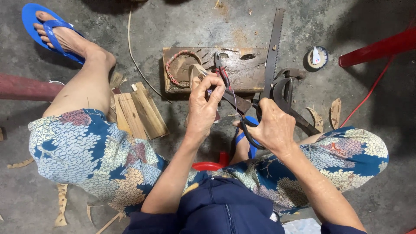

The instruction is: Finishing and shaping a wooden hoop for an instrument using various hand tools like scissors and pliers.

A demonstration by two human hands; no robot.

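My left hand (203, 106) pinches a thin wire or strand just above a wooden block (242, 73), next to a small pair of pliers (221, 71) with red handles. A pale curved strip of wood or bamboo (195, 73) stands under my fingers. My right hand (273, 125) grips the black looped handles of large scissors (249, 134), whose blades point left toward my left hand. A coil of red and white wire (173, 71) lies on the block's left end.
A saw blade (273, 47) leans across the block's right end beside a curved dark metal tool (286, 97). Wooden slats (138, 112) lie stacked at left. A red stool leg (377, 47), a red cord (368, 93), a small round tin (317, 57) and wood shavings are on the concrete floor.
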